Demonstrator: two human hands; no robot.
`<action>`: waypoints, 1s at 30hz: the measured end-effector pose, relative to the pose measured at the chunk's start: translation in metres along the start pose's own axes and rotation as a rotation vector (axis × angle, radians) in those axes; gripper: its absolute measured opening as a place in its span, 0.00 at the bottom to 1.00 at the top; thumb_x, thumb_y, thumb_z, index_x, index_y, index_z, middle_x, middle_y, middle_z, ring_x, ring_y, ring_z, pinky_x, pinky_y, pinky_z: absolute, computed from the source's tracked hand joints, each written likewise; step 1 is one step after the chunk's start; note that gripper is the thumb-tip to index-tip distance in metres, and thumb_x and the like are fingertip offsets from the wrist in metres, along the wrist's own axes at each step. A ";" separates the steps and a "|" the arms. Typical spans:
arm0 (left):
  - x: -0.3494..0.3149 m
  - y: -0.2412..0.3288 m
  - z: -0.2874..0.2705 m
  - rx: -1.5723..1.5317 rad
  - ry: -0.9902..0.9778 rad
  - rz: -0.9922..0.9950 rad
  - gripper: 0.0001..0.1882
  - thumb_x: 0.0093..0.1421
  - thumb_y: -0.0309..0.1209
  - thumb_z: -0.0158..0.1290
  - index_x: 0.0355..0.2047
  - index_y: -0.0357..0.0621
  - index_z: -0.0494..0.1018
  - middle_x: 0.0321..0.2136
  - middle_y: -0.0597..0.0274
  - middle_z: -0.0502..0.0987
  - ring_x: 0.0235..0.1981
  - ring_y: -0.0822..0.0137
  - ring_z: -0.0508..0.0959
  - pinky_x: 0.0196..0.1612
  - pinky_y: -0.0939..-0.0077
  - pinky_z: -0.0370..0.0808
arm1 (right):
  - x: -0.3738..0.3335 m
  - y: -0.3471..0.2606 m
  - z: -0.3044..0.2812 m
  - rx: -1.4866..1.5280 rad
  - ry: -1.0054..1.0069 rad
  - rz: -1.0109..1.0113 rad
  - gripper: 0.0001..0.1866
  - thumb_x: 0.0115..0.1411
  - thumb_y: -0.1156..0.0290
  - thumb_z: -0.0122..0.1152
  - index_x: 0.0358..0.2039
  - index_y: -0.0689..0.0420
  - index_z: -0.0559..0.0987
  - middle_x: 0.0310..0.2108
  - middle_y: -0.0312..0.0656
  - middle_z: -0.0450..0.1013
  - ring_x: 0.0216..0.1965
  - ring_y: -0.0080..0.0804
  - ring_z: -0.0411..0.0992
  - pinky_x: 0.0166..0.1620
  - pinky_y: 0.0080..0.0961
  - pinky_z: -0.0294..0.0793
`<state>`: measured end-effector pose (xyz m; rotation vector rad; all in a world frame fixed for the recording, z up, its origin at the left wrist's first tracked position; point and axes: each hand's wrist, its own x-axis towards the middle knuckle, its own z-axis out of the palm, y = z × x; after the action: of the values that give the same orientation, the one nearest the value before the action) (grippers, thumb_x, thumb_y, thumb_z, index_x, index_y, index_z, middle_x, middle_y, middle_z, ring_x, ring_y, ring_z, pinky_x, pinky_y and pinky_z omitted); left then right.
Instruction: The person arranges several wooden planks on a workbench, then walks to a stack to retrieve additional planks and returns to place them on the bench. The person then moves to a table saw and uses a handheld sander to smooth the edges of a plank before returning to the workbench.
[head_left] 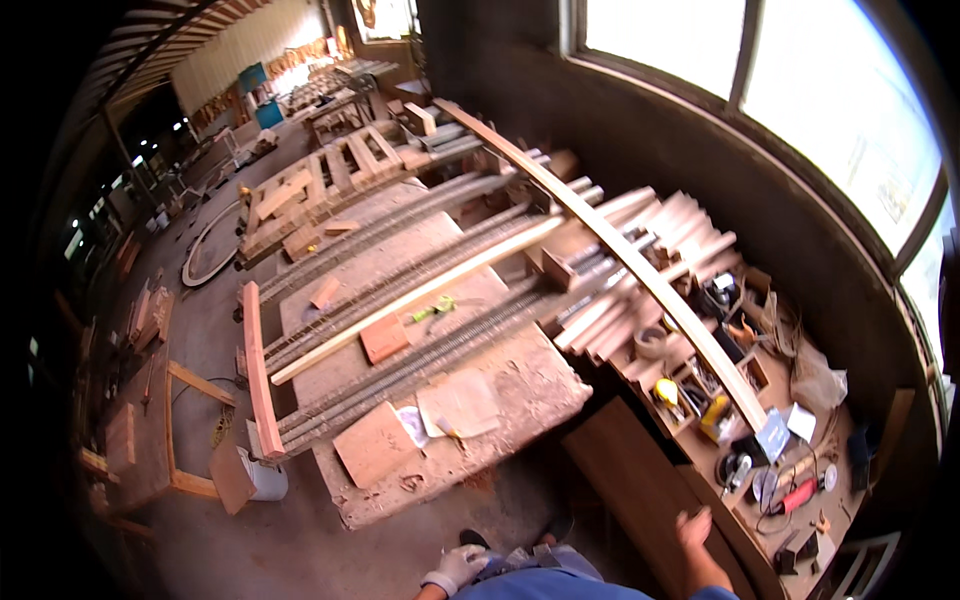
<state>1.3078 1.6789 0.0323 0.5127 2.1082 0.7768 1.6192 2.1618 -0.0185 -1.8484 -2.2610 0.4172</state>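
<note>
My left hand [458, 568], in a white work glove, is low in front of my body beside my blue clothing; its fingers are too small and bunched to read. Out to the right, my bare right hand [693, 528] is raised over brown boards [630, 470], fingers a little apart and nothing visible in it. Ahead stands a rough workbench [540, 385] with long metal bars across it. On its near part lie a square wooden board [375, 443] and a sheet of paper [458, 404]. A green tool [436, 307] rests by a reddish wood block [384, 338].
A long wooden strip [610, 235] crosses the bench's right side. A reddish beam [258, 370] spans the bar ends at left. At right, a cluttered side table holds a yellow tape measure [666, 391] and a red power tool [795, 496]. A white bucket [266, 478] stands on the floor.
</note>
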 end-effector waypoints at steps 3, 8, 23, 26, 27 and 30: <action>-0.012 -0.049 -0.011 -0.003 0.037 -0.069 0.24 0.62 0.48 0.59 0.52 0.45 0.80 0.51 0.54 0.82 0.54 0.60 0.80 0.59 0.68 0.73 | -0.080 -0.051 0.017 -0.173 -0.618 0.238 0.26 0.44 0.53 0.82 0.34 0.60 0.83 0.42 0.53 0.82 0.47 0.44 0.81 0.51 0.39 0.80; -0.052 -0.131 -0.042 -0.013 0.047 -0.347 0.23 0.65 0.49 0.53 0.53 0.50 0.79 0.50 0.55 0.82 0.53 0.59 0.81 0.55 0.65 0.75 | -0.161 -0.107 0.091 -0.156 -0.828 0.184 0.26 0.42 0.49 0.81 0.33 0.58 0.88 0.38 0.44 0.84 0.42 0.36 0.82 0.49 0.31 0.81; -0.184 -0.343 0.051 0.506 -0.114 -0.567 0.12 0.64 0.39 0.53 0.41 0.55 0.84 0.41 0.62 0.86 0.42 0.59 0.86 0.37 0.59 0.82 | -0.155 -0.270 0.065 0.135 -1.323 -0.006 0.17 0.62 0.68 0.69 0.43 0.67 0.77 0.31 0.48 0.79 0.26 0.31 0.77 0.24 0.34 0.75; -0.156 -0.289 0.068 0.096 0.153 -0.652 0.10 0.61 0.32 0.51 0.34 0.56 0.84 0.35 0.63 0.85 0.39 0.61 0.86 0.35 0.62 0.81 | -0.143 -0.277 0.075 -0.019 -1.216 -0.090 0.24 0.61 0.66 0.71 0.50 0.68 0.73 0.30 0.50 0.80 0.30 0.33 0.80 0.28 0.35 0.80; -0.159 -0.314 0.112 -0.015 0.321 -0.668 0.13 0.61 0.30 0.48 0.32 0.55 0.84 0.33 0.60 0.85 0.41 0.60 0.85 0.40 0.62 0.82 | -0.147 -0.291 0.079 -0.058 -1.282 -0.144 0.26 0.61 0.65 0.70 0.51 0.69 0.72 0.30 0.50 0.80 0.30 0.34 0.80 0.29 0.36 0.81; -0.138 -0.262 0.125 0.258 0.361 -0.604 0.09 0.59 0.38 0.54 0.32 0.56 0.84 0.36 0.59 0.85 0.40 0.58 0.85 0.42 0.57 0.81 | -0.136 -0.316 0.072 0.115 -1.339 -0.026 0.19 0.61 0.65 0.69 0.43 0.67 0.78 0.26 0.47 0.79 0.26 0.36 0.78 0.29 0.33 0.81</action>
<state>1.4656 1.4507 -0.1289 -0.1613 2.5222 0.2591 1.3319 1.9642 0.0237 -1.6118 -2.7375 2.2377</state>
